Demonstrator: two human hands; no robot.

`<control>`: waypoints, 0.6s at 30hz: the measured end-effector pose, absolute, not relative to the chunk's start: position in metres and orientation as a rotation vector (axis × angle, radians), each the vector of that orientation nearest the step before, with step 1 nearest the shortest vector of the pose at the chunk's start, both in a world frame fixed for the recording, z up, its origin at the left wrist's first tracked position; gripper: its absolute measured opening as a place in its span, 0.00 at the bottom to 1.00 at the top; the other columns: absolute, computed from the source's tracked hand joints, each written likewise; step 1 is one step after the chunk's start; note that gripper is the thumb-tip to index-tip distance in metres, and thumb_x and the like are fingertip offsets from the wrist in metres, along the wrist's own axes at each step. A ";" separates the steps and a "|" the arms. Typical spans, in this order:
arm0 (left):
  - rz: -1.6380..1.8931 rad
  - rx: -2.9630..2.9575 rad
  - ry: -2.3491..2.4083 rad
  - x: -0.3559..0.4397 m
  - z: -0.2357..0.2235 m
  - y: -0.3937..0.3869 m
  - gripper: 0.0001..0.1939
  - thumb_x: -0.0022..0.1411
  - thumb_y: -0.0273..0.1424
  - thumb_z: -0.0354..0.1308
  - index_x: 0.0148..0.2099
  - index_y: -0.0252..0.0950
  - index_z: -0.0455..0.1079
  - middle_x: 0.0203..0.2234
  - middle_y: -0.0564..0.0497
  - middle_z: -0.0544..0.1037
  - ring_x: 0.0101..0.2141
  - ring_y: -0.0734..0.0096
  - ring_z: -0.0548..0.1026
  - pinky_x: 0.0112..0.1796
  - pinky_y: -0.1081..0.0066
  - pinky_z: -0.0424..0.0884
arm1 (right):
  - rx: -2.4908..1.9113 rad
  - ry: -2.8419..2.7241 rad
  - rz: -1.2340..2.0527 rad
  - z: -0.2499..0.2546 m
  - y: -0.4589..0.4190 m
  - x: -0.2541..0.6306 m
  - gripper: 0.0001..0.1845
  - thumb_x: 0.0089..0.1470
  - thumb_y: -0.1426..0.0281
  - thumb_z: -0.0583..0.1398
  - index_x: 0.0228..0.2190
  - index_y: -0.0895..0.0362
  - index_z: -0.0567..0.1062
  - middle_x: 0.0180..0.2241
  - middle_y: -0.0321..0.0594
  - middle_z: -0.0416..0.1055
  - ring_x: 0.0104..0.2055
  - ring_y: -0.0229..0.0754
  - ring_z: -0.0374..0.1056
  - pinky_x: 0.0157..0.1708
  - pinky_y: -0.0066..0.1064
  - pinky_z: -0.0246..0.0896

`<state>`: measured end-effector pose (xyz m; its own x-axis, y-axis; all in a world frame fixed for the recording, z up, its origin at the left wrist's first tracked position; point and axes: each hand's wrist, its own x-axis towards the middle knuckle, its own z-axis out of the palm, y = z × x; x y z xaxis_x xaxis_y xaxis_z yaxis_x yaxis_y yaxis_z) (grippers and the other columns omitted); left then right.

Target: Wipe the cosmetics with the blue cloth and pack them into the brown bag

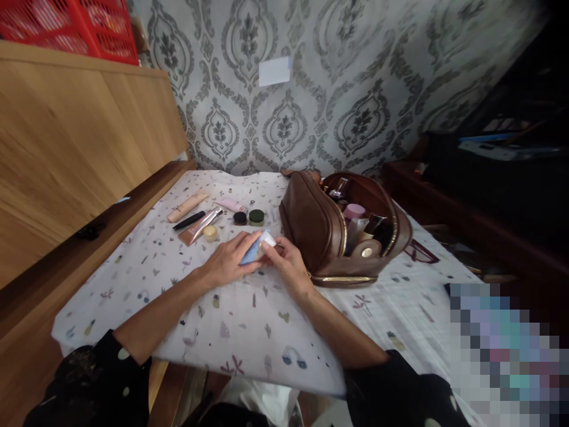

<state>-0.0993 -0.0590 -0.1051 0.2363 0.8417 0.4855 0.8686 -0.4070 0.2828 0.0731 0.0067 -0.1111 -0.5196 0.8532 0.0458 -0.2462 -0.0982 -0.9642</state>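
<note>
On cloth-covered desk (240, 326), from left: peach tube (188, 207), slim black tube (189, 220), bronze-pink tube (198, 228), yellow pot (210, 233), pale pink tube (230, 204), black-lidded jar (240, 218), green-lidded jar (256, 217). Nearer, grasping blue squeeze tube (251, 252) in left hand (229, 259), pinching its white end (269, 238) with right hand (290, 264). Just right, open brown zip bag (309, 219) with cosmetics inside; beside it, dark-red frame (422, 254).

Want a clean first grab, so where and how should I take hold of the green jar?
Best pinch the green jar by its round side wall, reaching down from above with fingers on its near and far sides. It looks to stand upright, low and wide, and the black jar sits close on its left, likely crowding a fingertip there.
</note>
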 end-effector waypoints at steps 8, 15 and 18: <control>-1.218 -2.401 -1.723 -0.099 -0.104 -0.059 0.26 0.70 0.41 0.55 0.65 0.36 0.61 0.52 0.40 0.76 0.52 0.58 0.76 0.53 0.61 0.74 | -0.610 -1.350 1.900 -0.113 0.005 0.073 0.28 0.41 0.48 0.72 0.34 0.57 0.76 0.28 0.36 0.75 0.28 0.36 0.68 0.31 0.28 0.65; -1.230 -2.347 -1.823 -0.098 -0.098 -0.059 0.20 0.70 0.42 0.54 0.57 0.35 0.68 0.49 0.41 0.78 0.48 0.60 0.77 0.49 0.64 0.74 | -0.553 -1.312 2.020 -0.114 0.002 0.073 0.30 0.40 0.44 0.71 0.32 0.57 0.74 0.23 0.35 0.74 0.26 0.37 0.72 0.29 0.28 0.67; -1.185 -2.302 -1.853 -0.098 -0.096 -0.060 0.18 0.70 0.42 0.53 0.52 0.35 0.70 0.43 0.45 0.79 0.43 0.64 0.78 0.44 0.68 0.73 | -0.537 -1.309 2.026 -0.115 0.002 0.072 0.30 0.42 0.46 0.71 0.34 0.57 0.75 0.25 0.36 0.76 0.27 0.37 0.73 0.30 0.28 0.68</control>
